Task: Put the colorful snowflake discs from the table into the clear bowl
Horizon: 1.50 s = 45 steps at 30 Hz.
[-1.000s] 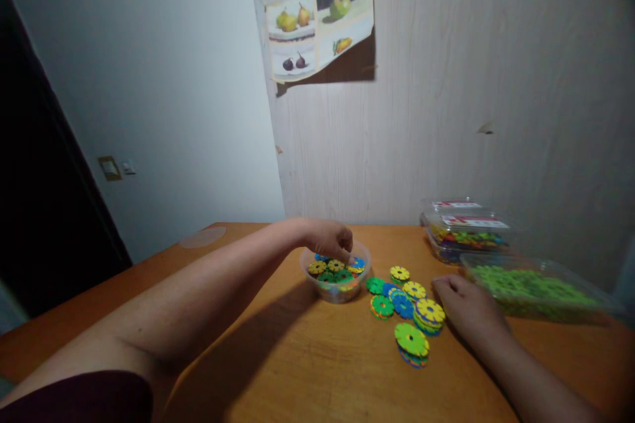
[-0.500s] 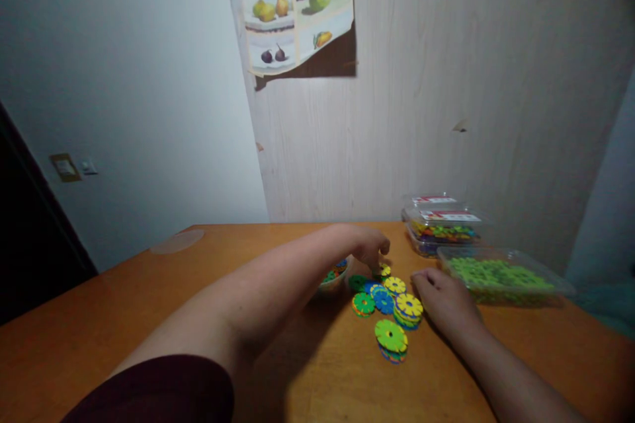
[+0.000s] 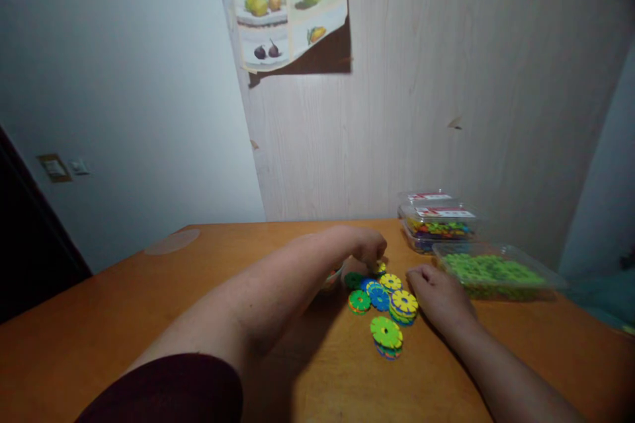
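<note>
My left hand (image 3: 366, 246) reaches across the wooden table (image 3: 149, 304), fingers pinched on a yellow flower-shaped disc (image 3: 380, 268) at the far edge of a cluster of coloured discs (image 3: 381, 296). A small clear bowl (image 3: 331, 279) with more discs sits just behind my left forearm, mostly hidden. My right hand (image 3: 437, 296) rests on the table beside a stack of yellow and blue discs (image 3: 404, 306), fingers loosely curled, nothing visible in them. A green-topped stack (image 3: 386, 336) lies nearest to me.
A clear tray of green pieces (image 3: 491, 271) stands at the right. Behind it are two lidded boxes of mixed coloured pieces (image 3: 439, 225). A clear lid (image 3: 172, 241) lies at the far left of the table. The wall with a fruit poster (image 3: 292, 16) is close behind.
My left hand left the bowl and moved right to the loose discs, pinching a yellow one. My right hand stayed put. The view shifted to the right.
</note>
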Each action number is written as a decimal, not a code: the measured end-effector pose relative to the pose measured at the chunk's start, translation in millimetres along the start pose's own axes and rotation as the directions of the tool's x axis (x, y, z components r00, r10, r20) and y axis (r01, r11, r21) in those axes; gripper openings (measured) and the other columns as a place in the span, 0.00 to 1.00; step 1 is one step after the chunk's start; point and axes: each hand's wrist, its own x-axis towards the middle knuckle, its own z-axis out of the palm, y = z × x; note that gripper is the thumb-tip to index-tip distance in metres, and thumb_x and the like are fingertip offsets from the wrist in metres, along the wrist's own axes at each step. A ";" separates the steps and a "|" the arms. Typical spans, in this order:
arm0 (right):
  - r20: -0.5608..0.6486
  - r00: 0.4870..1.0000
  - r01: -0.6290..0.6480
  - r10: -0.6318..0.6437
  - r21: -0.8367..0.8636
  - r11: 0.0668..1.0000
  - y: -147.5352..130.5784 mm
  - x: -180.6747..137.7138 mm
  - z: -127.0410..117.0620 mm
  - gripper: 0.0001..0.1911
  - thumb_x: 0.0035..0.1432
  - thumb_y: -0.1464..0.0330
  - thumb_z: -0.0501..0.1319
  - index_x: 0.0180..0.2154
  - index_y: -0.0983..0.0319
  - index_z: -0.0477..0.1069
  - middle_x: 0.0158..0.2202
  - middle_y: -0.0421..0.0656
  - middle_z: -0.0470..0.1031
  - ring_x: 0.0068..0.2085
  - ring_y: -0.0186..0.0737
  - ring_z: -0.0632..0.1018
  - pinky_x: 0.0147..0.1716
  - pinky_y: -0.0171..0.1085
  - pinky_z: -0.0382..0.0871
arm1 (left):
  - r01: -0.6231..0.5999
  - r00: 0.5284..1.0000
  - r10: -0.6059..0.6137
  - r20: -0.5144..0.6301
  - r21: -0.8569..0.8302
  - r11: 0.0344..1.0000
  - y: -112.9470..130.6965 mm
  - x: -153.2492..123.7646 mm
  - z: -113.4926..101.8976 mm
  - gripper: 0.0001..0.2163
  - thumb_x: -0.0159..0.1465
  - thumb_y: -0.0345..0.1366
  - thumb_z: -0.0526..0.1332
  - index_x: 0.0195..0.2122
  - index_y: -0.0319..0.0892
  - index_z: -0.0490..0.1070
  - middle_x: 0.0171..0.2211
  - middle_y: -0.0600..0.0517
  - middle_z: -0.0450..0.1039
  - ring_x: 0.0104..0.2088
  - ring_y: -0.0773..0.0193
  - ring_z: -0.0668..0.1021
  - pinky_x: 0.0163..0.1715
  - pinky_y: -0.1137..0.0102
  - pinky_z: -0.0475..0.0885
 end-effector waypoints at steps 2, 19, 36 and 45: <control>-0.003 1.000 -0.006 0.006 -0.003 1.000 1.5 1.0 1.2 0.17 0.57 0.58 0.50 0.23 0.57 0.70 0.23 0.40 0.72 0.27 0.38 0.71 0.24 0.34 0.55 | 0.005 1.000 -0.005 -0.023 -0.009 1.000 -2.2 -4.1 -1.1 0.15 0.51 0.38 0.66 0.39 0.38 0.77 0.38 0.48 0.79 0.34 0.62 0.75 0.33 0.71 0.67; -0.019 1.000 0.019 -0.019 0.000 1.000 3.5 1.6 2.1 0.17 0.58 0.58 0.50 0.23 0.58 0.68 0.24 0.42 0.73 0.29 0.40 0.73 0.25 0.35 0.58 | -0.012 0.996 0.016 0.083 -0.050 0.999 1.6 7.9 4.0 0.14 0.50 0.37 0.66 0.38 0.38 0.78 0.36 0.47 0.79 0.31 0.61 0.76 0.31 0.70 0.68; -0.003 1.000 0.015 -0.015 0.000 1.000 1.0 0.9 1.5 0.17 0.58 0.59 0.49 0.24 0.57 0.69 0.24 0.41 0.74 0.28 0.39 0.73 0.25 0.35 0.57 | 0.066 0.997 -0.068 -0.039 -0.048 0.997 15.6 -17.6 1.3 0.26 0.52 0.44 0.65 0.52 0.40 0.70 0.49 0.45 0.75 0.43 0.57 0.77 0.39 0.70 0.71; 0.002 1.000 -0.005 0.005 -0.004 1.000 4.1 2.2 3.9 0.17 0.58 0.58 0.50 0.24 0.57 0.70 0.24 0.41 0.75 0.27 0.39 0.72 0.25 0.35 0.57 | 0.035 0.999 -0.035 0.001 0.021 0.999 11.4 -3.1 10.0 0.17 0.53 0.44 0.63 0.41 0.41 0.76 0.40 0.45 0.79 0.35 0.57 0.78 0.35 0.68 0.71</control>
